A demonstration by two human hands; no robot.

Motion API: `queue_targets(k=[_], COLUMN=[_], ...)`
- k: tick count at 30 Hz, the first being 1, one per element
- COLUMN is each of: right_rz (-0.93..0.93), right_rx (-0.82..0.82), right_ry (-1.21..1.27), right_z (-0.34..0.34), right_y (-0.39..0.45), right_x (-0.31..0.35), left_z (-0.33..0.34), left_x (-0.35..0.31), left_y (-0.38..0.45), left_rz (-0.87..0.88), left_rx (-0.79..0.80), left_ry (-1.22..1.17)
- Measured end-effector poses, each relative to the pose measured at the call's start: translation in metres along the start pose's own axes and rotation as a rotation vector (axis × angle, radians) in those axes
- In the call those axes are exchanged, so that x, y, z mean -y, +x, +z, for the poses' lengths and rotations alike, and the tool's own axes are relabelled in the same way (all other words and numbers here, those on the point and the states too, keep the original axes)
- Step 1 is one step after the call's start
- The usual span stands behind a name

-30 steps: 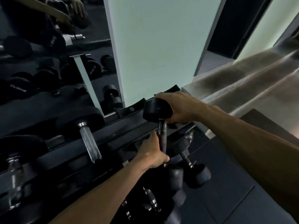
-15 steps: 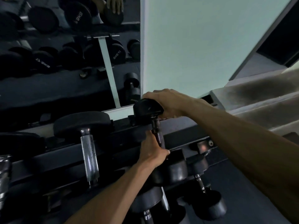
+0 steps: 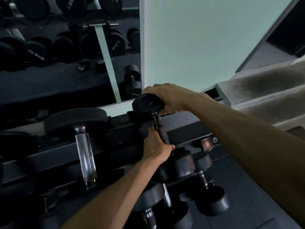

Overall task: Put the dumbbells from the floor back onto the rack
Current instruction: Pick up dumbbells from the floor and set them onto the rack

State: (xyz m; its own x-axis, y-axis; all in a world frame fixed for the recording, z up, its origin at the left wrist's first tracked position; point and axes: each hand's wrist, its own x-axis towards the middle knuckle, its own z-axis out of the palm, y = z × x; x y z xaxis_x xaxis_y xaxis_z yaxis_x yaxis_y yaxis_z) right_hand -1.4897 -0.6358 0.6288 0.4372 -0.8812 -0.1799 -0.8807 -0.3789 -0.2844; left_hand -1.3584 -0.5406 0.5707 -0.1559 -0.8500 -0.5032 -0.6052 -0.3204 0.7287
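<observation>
Since the earlier frame, both hands are keeping their grip while the dumbbell (image 3: 162, 133) is sitting slightly further back across the rack's (image 3: 184, 128) top rails. Left hand (image 3: 156, 146) is curling round the knurled handle, with the near head just below its thumb. Right hand (image 3: 168, 96) is cupping the far head, fingers wrapped over its top. Another dumbbell (image 3: 82, 138) is lying just to the left. Behind are standing a mirror (image 3: 66, 63) and pale wall (image 3: 198, 38); dark floor (image 3: 247, 204) is spreading below.

both forearms are bare to the frame edge, with no sleeve, watch or band showing. the left hand (image 3: 156, 146) and right hand (image 3: 170, 96) wear no gloves or rings. tendons stand out along the right wrist.
</observation>
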Motion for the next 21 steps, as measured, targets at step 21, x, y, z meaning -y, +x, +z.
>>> queue_targets(k=[21], right_rz=[0.415], right_rx=[-0.250], right_ry=[-0.013], right_z=[-0.010], right_y=[-0.097], right_x=[0.036], left_z=[-0.041], left_x=[0.012], left_y=[-0.051], left_rz=[0.579], left_rx=[-0.007], left_ry=[0.542])
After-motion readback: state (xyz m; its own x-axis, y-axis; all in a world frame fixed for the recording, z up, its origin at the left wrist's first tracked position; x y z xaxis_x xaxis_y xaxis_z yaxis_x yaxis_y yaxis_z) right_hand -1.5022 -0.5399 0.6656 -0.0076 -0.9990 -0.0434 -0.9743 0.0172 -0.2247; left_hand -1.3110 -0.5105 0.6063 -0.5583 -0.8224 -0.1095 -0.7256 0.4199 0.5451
